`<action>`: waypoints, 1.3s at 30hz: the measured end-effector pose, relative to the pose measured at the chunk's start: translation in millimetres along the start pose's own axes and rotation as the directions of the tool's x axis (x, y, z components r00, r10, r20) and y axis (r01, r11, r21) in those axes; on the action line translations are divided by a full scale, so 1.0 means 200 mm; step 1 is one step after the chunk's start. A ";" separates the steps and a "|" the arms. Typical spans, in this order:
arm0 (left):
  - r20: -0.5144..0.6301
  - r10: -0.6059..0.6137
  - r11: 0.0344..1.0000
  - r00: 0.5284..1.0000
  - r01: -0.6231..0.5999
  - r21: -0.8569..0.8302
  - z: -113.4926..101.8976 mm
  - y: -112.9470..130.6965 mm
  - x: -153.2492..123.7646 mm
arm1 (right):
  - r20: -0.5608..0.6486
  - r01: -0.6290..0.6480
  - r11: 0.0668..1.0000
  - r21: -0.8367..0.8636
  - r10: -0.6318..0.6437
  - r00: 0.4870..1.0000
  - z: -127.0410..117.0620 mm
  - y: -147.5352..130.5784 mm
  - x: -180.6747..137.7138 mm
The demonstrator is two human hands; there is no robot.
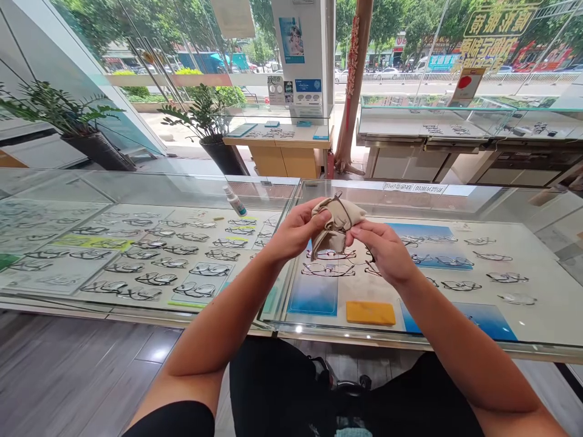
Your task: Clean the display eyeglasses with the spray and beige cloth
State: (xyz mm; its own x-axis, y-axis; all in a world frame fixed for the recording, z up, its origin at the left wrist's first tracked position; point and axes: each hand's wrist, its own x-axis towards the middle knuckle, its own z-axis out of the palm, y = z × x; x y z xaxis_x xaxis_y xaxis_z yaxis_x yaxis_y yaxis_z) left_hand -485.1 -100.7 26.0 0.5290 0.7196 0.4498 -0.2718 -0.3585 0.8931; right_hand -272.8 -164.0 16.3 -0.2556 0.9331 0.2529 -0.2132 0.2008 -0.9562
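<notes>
Above the glass counter, a beige cloth (352,212) is bunched around a pair of eyeglasses (342,208), whose thin dark rim shows against the fabric. My left hand (306,221) is closed on the cloth, thumb pressed over it; the fingers behind are hidden. My right hand (381,243) pinches the edge of the eyeglasses with thumb and fingertips, close beside the cloth. A dark temple arm seems to hang under the right hand. Most of the lenses are covered by the cloth.
A small white spray bottle (235,201) stands on the counter to the left. Beneath the glass top (473,206) lie rows of eyeglasses (328,269) and an orange case (370,313). Potted plants (223,152) and further display cases (282,139) stand beyond.
</notes>
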 end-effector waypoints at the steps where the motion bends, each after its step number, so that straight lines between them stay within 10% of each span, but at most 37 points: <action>1: 0.021 -0.005 1.000 1.000 0.005 -0.003 0.00 0.01 0.00 | 0.003 0.000 1.000 0.007 0.000 1.000 0.00 0.00 0.00; 10: -0.027 -0.024 0.995 0.999 0.021 -0.101 0.13 0.01 -0.02 | 0.026 -0.018 0.998 0.063 0.016 1.000 0.05 0.05 -0.01; 19: -0.414 0.110 0.991 0.903 -0.068 0.115 0.24 0.01 -0.04 | 0.058 0.032 0.998 -0.055 -0.028 0.998 0.12 0.07 -0.03; 26: -0.311 -0.037 0.998 0.950 0.050 0.033 0.03 -0.06 0.01 | -0.062 0.079 0.995 -0.068 -0.084 0.995 0.04 0.05 -0.01; 39: -0.749 -0.026 0.975 0.662 0.181 0.126 -0.38 -0.10 0.14 | -0.195 0.096 0.995 0.030 -0.088 0.977 -0.06 -0.04 0.02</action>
State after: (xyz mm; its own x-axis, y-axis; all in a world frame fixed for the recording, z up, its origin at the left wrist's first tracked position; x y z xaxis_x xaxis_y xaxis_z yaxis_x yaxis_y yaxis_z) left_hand -527.0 -28.2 20.4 -0.2453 0.9310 0.2702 -0.0682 -0.2946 0.9532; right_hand -260.9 -158.3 23.2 -0.0474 0.9519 0.3026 -0.2647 0.2801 -0.9227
